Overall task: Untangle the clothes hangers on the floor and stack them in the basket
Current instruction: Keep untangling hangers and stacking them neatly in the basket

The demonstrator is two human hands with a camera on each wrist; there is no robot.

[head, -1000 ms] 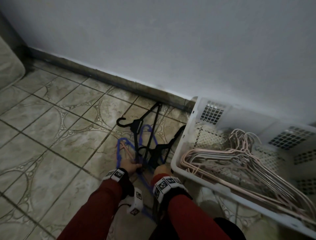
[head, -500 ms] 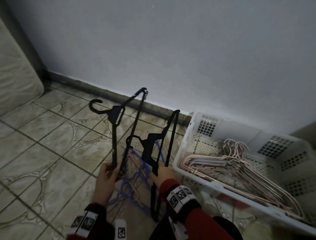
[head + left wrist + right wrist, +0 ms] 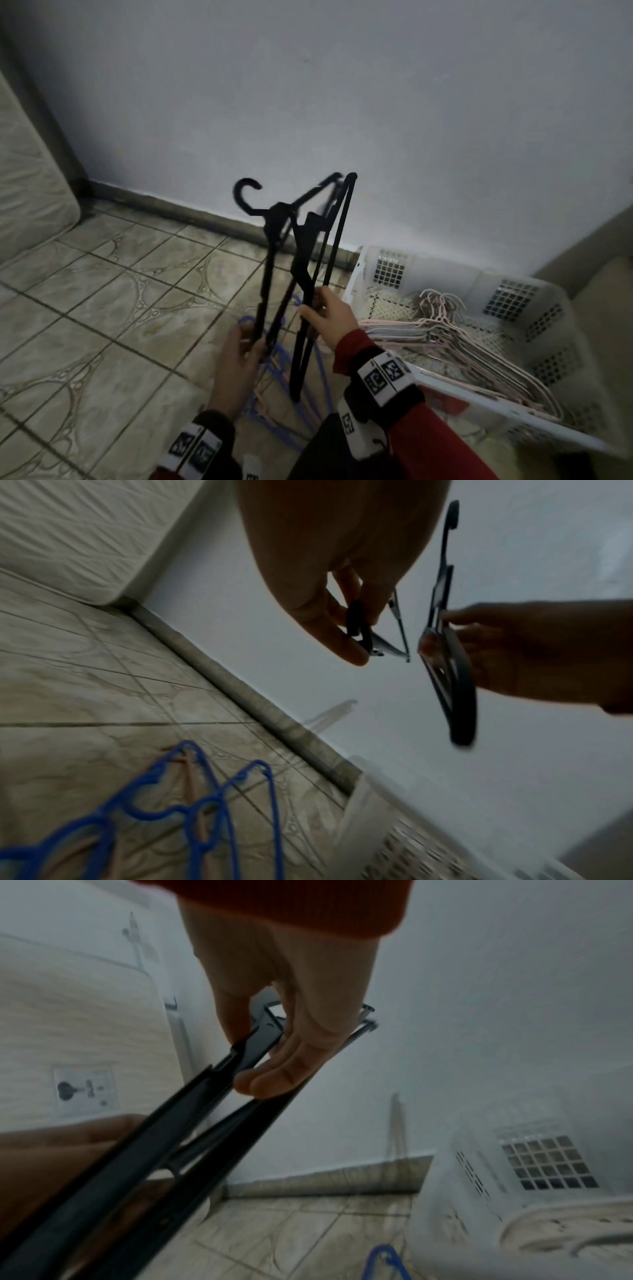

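Observation:
Two black plastic hangers are held upright above the floor, their tops nearly touching. My left hand [image 3: 251,342] grips the lower end of the hooked black hanger [image 3: 270,246]; the left wrist view shows its fingers [image 3: 346,642] pinching that end. My right hand [image 3: 315,308] grips the second black hanger [image 3: 308,246] around mid-length, fingers [image 3: 274,1069] curled on its bars [image 3: 192,1104]. Blue hangers [image 3: 274,370] with a pink one among them lie on the tiles below my hands. The white basket [image 3: 445,274] at the right holds several pink hangers [image 3: 445,339].
A mattress [image 3: 30,192] leans at the far left. The white wall and dark baseboard [image 3: 171,205] run behind the hangers. A tan piece of furniture [image 3: 603,274] stands beyond the basket at the right. Tiled floor [image 3: 102,308] stretches left of the hangers.
Both hands have lifted the two black hangers off the floor pile and brought them upright and close together. The blue hangers stayed on the tiles.

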